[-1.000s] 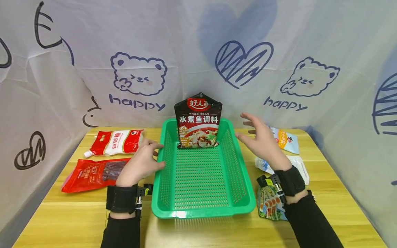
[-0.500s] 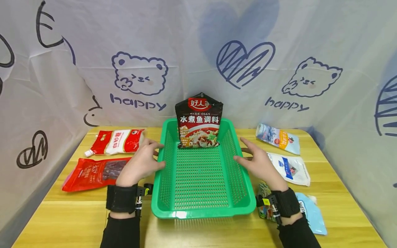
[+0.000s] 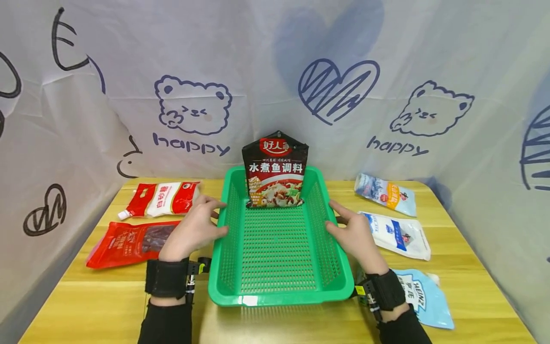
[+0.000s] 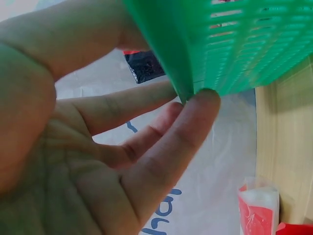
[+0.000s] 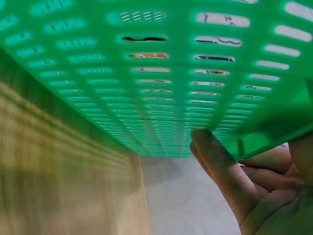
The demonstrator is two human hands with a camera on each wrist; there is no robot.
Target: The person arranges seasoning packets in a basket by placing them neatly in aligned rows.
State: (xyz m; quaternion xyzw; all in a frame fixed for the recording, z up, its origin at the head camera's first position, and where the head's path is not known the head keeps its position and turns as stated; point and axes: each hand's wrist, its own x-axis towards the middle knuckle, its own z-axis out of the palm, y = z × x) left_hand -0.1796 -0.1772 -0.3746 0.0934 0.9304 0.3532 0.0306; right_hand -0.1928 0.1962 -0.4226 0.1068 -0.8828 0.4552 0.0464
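Observation:
A green plastic basket with slotted walls sits in the middle of the table. Upright at its far end stands a black and red seasoning packet. My left hand grips the basket's left rim, thumb over the top and fingers on the outer side; the left wrist view shows those fingers against the wall. On the opposite side, my right hand holds the right rim, its thumb reaching over the inside. From below, in the right wrist view, the fingers press against the slotted outer wall.
On the left lie a red and white sugar bag and a red pouch. To the right are a blue and orange packet, a white packet and a light blue Heinz pouch. Another packet is mostly hidden under my right wrist.
My right hand has come left and nearer from beside the basket and taken hold of its right rim. The Heinz pouch has come into view. My left hand keeps its place.

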